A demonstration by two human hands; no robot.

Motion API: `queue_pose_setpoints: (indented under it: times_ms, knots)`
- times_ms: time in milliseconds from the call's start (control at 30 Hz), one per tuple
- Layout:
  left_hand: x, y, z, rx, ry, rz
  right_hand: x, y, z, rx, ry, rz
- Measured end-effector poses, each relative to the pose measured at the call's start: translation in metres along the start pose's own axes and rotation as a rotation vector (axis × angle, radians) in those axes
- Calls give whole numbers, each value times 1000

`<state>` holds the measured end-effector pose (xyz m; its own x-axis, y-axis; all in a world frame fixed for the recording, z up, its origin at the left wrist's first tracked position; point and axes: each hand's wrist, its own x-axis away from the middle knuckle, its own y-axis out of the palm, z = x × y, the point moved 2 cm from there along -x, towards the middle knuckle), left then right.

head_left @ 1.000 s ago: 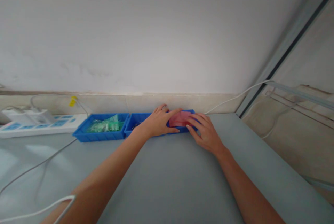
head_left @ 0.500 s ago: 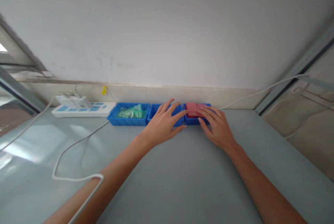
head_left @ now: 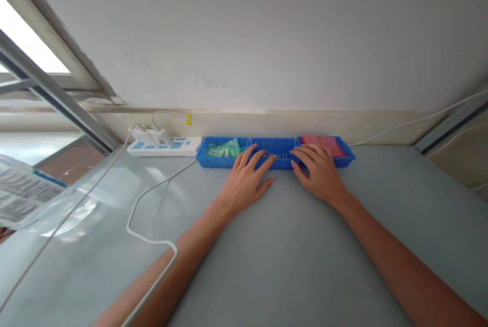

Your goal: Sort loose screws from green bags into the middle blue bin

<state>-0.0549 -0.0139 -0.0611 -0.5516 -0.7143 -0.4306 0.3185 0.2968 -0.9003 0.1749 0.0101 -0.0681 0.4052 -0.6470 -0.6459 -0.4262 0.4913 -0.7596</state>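
Three blue bins stand in a row against the wall. The left bin (head_left: 221, 163) holds green-tinted clear plastic packets (head_left: 225, 149). In the middle bin (head_left: 273, 145) lie several small thin metal pieces (head_left: 281, 156), too small to name exactly. Red flat packets (head_left: 328, 145) fill the right bin (head_left: 347, 158). My left hand (head_left: 247, 179), fingers spread, lies over the front of the middle bin, near its join with the left one. My right hand (head_left: 318, 172) rests with fingers stretched over the front edges of the middle and right bins. Neither hand holds anything visible.
A white power strip (head_left: 168, 153) with plugged-in adapters stands left of the bins. A white cable (head_left: 143, 197) loops across the grey table (head_left: 301, 266) and over my left forearm. At the left edge lies a clear printed plastic bag (head_left: 30, 195). Metal frame posts flank the table.
The view has turned left, so the bins appear further right and the plastic bag shows. My hands have shifted left relative to the bins, uncovering the metal pieces in the middle one.
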Motion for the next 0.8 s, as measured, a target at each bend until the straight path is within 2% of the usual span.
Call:
queue_pose_setpoints:
  times_ms: [267,500,800]
  knots:
    - [6,4,-3,59,-19,46,11,0,-1,73,-70,-2]
    - [7,-2,-7,11,-70,209,14,-6,-1,60,-79,4]
    - [8,-1,-5,7,-72,180,15,-8,1,1,-61,-30]
